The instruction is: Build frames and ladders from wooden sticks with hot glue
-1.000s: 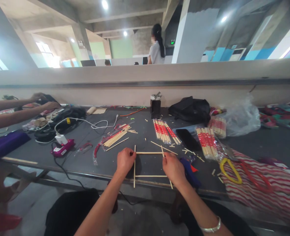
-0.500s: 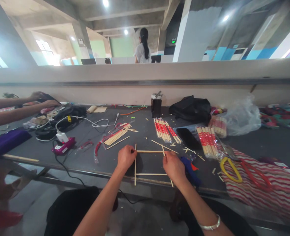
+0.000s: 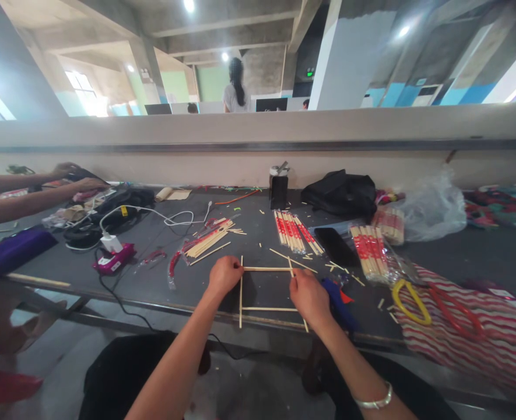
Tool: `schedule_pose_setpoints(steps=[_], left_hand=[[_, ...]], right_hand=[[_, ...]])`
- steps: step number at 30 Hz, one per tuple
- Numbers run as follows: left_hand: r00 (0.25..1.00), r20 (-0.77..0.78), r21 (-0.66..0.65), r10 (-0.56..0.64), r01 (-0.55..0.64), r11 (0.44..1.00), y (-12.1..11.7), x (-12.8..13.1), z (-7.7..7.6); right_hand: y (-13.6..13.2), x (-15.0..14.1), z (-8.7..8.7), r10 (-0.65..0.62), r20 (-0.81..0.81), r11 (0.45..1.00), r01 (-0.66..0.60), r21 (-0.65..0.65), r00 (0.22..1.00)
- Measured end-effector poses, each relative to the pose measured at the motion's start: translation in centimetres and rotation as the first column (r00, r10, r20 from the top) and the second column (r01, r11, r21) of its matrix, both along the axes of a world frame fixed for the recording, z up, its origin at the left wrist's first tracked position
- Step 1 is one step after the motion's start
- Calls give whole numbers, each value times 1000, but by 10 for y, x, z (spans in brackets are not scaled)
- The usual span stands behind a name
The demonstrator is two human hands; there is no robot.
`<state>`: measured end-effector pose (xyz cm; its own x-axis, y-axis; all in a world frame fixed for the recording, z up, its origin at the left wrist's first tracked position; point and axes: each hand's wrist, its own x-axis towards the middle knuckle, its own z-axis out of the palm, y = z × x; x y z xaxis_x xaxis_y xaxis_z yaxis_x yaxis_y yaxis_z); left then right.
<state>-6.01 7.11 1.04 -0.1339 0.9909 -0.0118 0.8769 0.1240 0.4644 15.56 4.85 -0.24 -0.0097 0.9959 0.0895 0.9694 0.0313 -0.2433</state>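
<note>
Both my hands grip a four-sided frame of thin wooden sticks, close to the table's front edge. My left hand [image 3: 225, 274] is closed in a pinch where the far crosswise stick [image 3: 264, 269] meets the left upright stick [image 3: 241, 303]. At the other end of that crosswise stick, my right hand [image 3: 309, 296] pinches the corner and covers much of the right side stick [image 3: 290, 263]. A nearer crosswise stick [image 3: 270, 309] joins the two sides. Beyond my left hand lies a pile of loose chopsticks [image 3: 209, 240].
Red-wrapped chopstick packs [image 3: 290, 230] and a phone [image 3: 334, 245] lie beyond my right hand. Scissors with yellow and red handles [image 3: 411, 301] rest on striped cloth [image 3: 450, 344]. A purple power strip [image 3: 114, 259] sits left. Another person's arms [image 3: 34, 195] reach in at far left.
My hands and the stick frame stay almost in place. In the background, a standing person has shifted to the left.
</note>
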Motion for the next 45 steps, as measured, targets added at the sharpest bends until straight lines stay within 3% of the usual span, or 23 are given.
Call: schedule_pose_setpoints(steps=[13, 28, 35, 42, 45], left_hand=[[999, -26, 71, -19, 21, 997, -7, 4, -2], [997, -14, 87, -74, 74, 993, 2, -2, -12], [994, -5, 134, -106, 105, 985, -7, -4, -15], [999, 19, 197, -35, 31, 980, -21, 1, -12], [998, 58, 219, -5, -7, 976, -24, 2, -14]], right_hand=[[0, 0, -2, 7, -1, 1000, -7, 21, 1000], [0, 1, -4, 11, -31, 999, -9, 50, 999], [2, 3, -4, 17, -90, 998, -12, 59, 996], [1, 5, 0, 20, -163, 993, 0, 120, 986], [0, -3, 7, 108, -192, 975, -67, 211, 975]])
